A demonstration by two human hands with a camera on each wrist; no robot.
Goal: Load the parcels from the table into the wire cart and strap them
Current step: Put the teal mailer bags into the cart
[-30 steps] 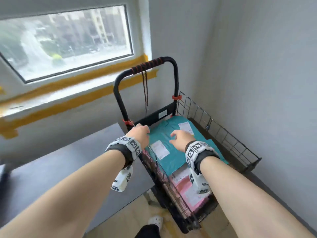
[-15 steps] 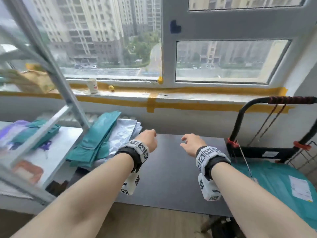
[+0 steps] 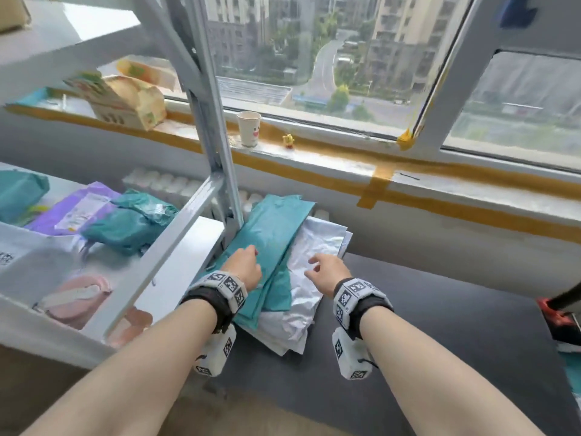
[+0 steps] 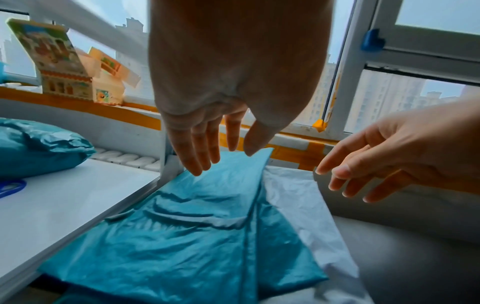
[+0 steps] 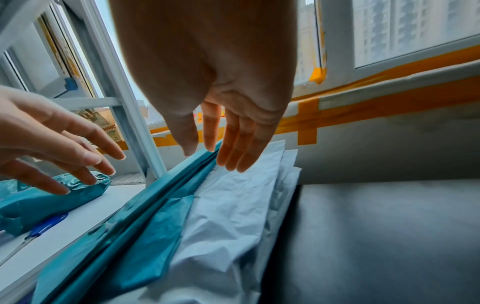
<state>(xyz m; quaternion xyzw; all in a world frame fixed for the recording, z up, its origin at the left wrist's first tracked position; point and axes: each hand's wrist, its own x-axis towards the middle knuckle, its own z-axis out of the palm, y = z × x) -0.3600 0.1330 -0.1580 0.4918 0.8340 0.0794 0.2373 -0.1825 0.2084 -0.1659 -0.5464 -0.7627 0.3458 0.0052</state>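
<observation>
Now, left hand (image 3: pixel 243 268): hovering over the teal parcels (image 3: pixel 267 243), fingers spread, gripping nothing.
Right hand (image 3: pixel 328 272): hanging above the white parcels (image 3: pixel 303 291), fingers loose, holding nothing.

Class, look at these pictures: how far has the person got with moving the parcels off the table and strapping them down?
Done: not shown; only a corner of the cart is visible. In hand: left hand and right hand, both open, reach over the teal parcels and white parcels stacked on the table, gripping nothing. Left: that stack, then strapping.
</observation>
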